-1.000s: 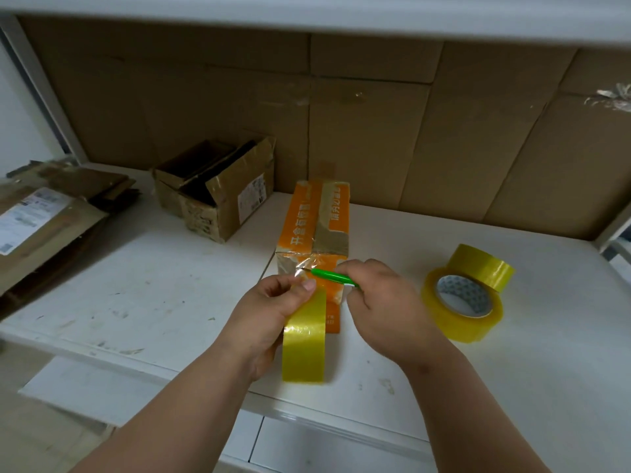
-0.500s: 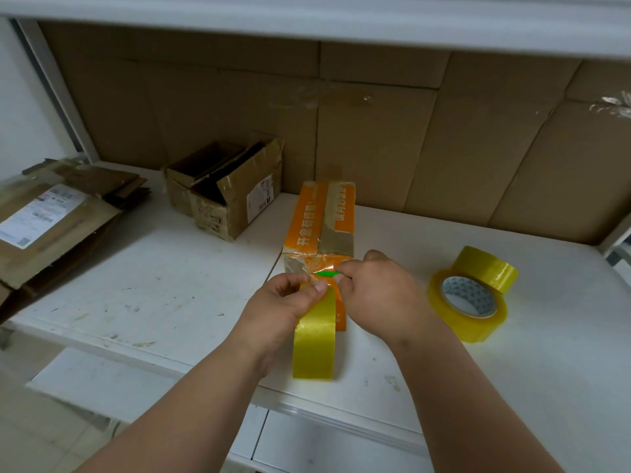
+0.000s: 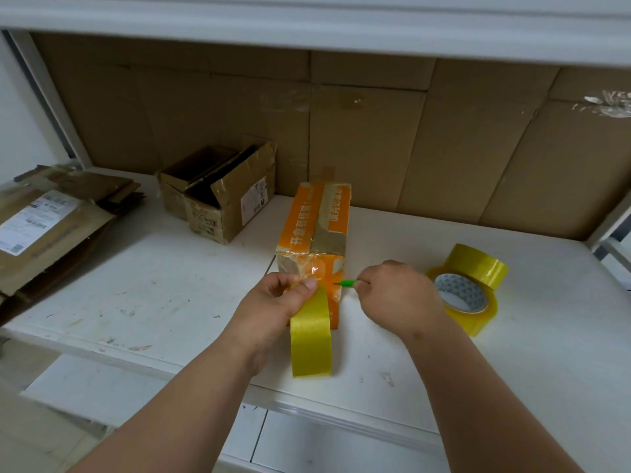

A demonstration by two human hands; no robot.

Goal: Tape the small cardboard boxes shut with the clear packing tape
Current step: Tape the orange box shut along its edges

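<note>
On the counter (image 3: 164,291) stood the orange box (image 3: 316,230), printed with white Chinese characters. My left hand (image 3: 276,302) gripped the tape roll (image 3: 310,339) against its near face. My right hand (image 3: 396,291), holding a green cutter (image 3: 348,283), had moved rightward off the tape.

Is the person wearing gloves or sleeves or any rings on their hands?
No. The left hand and right hand are bare, with no gloves. Both forearms are uncovered as far as the picture shows, with no sleeves, watch or bracelets. No rings are visible on the fingers that show.
</note>
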